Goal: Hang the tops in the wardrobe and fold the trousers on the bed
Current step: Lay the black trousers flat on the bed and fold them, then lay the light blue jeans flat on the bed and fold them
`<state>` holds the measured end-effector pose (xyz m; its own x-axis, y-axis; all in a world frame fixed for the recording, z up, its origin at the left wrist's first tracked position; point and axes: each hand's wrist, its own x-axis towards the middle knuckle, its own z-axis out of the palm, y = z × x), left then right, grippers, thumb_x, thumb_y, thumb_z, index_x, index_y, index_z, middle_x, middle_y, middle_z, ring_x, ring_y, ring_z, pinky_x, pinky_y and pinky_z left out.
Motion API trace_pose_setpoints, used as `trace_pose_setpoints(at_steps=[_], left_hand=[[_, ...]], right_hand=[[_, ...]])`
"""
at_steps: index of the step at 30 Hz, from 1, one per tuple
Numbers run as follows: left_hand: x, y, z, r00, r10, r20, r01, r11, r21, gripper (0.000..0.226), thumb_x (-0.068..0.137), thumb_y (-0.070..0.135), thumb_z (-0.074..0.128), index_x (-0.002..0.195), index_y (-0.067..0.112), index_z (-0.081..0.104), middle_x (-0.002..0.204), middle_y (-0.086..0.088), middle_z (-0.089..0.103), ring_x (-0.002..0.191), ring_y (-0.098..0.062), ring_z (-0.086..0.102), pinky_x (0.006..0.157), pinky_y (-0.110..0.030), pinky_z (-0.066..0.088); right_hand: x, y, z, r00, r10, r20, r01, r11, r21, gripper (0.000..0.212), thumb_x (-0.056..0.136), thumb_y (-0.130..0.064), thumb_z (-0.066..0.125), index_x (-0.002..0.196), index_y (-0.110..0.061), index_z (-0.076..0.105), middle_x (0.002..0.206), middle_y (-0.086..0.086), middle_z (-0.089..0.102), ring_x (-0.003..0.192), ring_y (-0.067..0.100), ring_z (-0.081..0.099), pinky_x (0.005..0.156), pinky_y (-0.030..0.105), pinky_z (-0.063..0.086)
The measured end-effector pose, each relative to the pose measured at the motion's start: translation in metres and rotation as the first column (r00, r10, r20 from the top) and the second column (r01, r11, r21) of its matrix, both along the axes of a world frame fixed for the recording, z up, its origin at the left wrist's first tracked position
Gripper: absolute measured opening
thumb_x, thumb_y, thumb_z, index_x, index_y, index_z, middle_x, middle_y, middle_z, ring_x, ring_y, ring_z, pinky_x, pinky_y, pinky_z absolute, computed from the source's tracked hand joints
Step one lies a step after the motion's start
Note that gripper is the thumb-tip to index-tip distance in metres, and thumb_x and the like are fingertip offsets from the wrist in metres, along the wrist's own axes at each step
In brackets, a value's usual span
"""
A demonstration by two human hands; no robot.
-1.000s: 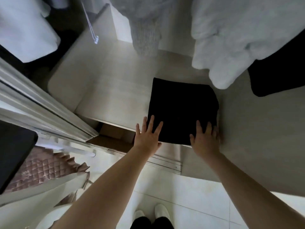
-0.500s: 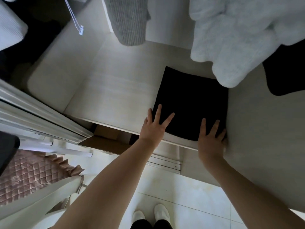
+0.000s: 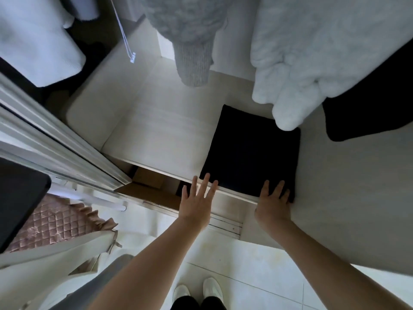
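Note:
Black folded trousers lie flat on the pale wardrobe shelf, against its right wall. My left hand hovers open with fingers spread, just in front of the fold's near left corner, apart from it. The fingers of my right hand rest flat on the fold's near right corner. Hanging above are a grey fluffy top with a ribbed cuff, a white fleecy top and a black garment.
The sliding door frame stands at the left. A cardboard box sits under the shelf. A pink quilted bedcover, a cream garment and a dark panel are at the lower left. White tiles and my feet are below.
My left hand has drawn back off the folded trousers toward me. My right hand has stayed at the near right corner. The view shifted slightly.

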<state>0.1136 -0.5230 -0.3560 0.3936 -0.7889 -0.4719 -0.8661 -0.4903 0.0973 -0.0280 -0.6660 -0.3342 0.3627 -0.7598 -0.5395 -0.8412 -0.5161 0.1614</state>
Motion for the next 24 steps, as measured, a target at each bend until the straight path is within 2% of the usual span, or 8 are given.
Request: trace_pose_setpoints(at_steps=[3, 7, 10, 13, 15, 17, 20, 24], left_hand=[[-0.017, 0.037, 0.008, 0.993, 0.078, -0.086, -0.08, 0.996, -0.027, 0.083, 0.1, 0.019, 0.047, 0.154, 0.025, -0.015, 0.16, 0.0, -0.026, 0.147, -0.031, -0.021, 0.122, -0.048, 0.009], [-0.034, 0.094, 0.051, 0.901, 0.351, -0.257, -0.391, 0.912, -0.125, 0.074, 0.1, 0.019, 0.047, 0.156, 0.028, -0.001, 0.165, 0.004, -0.002, 0.151, -0.024, -0.008, 0.119, -0.039, 0.024], [-0.044, 0.138, 0.097, 0.759, 0.552, -0.345, -0.635, 0.744, -0.207, 0.066, 0.1, 0.018, 0.047, 0.155, 0.028, 0.012, 0.163, 0.004, 0.014, 0.151, -0.018, 0.006, 0.119, -0.038, 0.025], [-0.056, 0.187, 0.142, 0.658, 0.666, -0.352, -0.753, 0.582, -0.306, 0.058, 0.098, 0.016, 0.047, 0.151, 0.024, 0.027, 0.156, 0.0, 0.033, 0.144, -0.019, 0.029, 0.115, -0.036, 0.034], [-0.063, 0.215, 0.169, 0.584, 0.717, -0.38, -0.808, 0.467, -0.36, 0.052, 0.096, 0.013, 0.05, 0.146, 0.021, 0.038, 0.145, -0.005, 0.047, 0.133, -0.021, 0.044, 0.107, -0.036, 0.042], [-0.075, 0.251, 0.198, 0.548, 0.749, -0.373, -0.815, 0.378, -0.44, 0.046, 0.094, 0.009, 0.053, 0.139, 0.015, 0.048, 0.127, -0.009, 0.061, 0.112, -0.016, 0.061, 0.093, -0.024, 0.049], [-0.098, 0.291, 0.234, 0.503, 0.765, -0.403, -0.789, 0.215, -0.575, 0.038, 0.091, 0.004, 0.054, 0.127, 0.016, 0.059, 0.114, 0.002, 0.064, 0.084, 0.009, 0.057, 0.072, 0.0, 0.042], [-0.135, 0.352, 0.28, 0.409, 0.764, -0.499, -0.764, -0.012, -0.645, 0.032, 0.095, 0.006, 0.054, 0.12, 0.023, 0.063, 0.107, 0.018, 0.066, 0.098, 0.009, 0.06, 0.082, -0.006, 0.047]], right_hand=[[0.012, 0.028, 0.021, 0.989, 0.104, 0.105, -0.113, 0.99, 0.09, 0.082, 0.095, -0.031, 0.048, 0.152, -0.006, -0.006, 0.158, 0.02, 0.001, 0.144, 0.04, 0.01, 0.116, 0.045, 0.025], [0.015, 0.084, 0.056, 0.899, 0.374, 0.226, -0.405, 0.908, 0.109, 0.072, 0.098, -0.031, 0.042, 0.152, -0.005, 0.001, 0.159, 0.008, 0.012, 0.146, 0.031, 0.009, 0.118, 0.041, 0.021], [0.017, 0.128, 0.091, 0.824, 0.451, 0.344, -0.517, 0.847, 0.127, 0.062, 0.1, -0.029, 0.039, 0.152, -0.011, 0.011, 0.157, 0.005, 0.021, 0.146, 0.028, 0.013, 0.119, 0.038, 0.019], [0.022, 0.18, 0.127, 0.713, 0.502, 0.489, -0.622, 0.775, 0.113, 0.06, 0.097, -0.03, 0.048, 0.149, -0.012, 0.023, 0.15, 0.007, 0.034, 0.14, 0.025, 0.029, 0.116, 0.032, 0.026], [0.03, 0.214, 0.151, 0.627, 0.488, 0.607, -0.67, 0.736, 0.101, 0.055, 0.097, -0.028, 0.05, 0.146, -0.012, 0.029, 0.143, 0.007, 0.042, 0.133, 0.022, 0.038, 0.11, 0.03, 0.033], [0.036, 0.252, 0.182, 0.518, 0.481, 0.707, -0.731, 0.679, 0.073, 0.048, 0.097, -0.025, 0.049, 0.142, -0.013, 0.036, 0.137, 0.006, 0.049, 0.127, 0.02, 0.044, 0.104, 0.029, 0.039], [0.037, 0.288, 0.217, 0.374, 0.442, 0.815, -0.795, 0.605, 0.037, 0.042, 0.094, -0.021, 0.054, 0.134, -0.011, 0.047, 0.125, 0.008, 0.057, 0.116, 0.023, 0.053, 0.092, 0.03, 0.046], [0.041, 0.335, 0.259, 0.235, 0.437, 0.868, -0.879, 0.476, -0.002, 0.039, 0.094, -0.019, 0.055, 0.131, -0.009, 0.051, 0.124, 0.008, 0.058, 0.116, 0.024, 0.053, 0.095, 0.03, 0.045]])
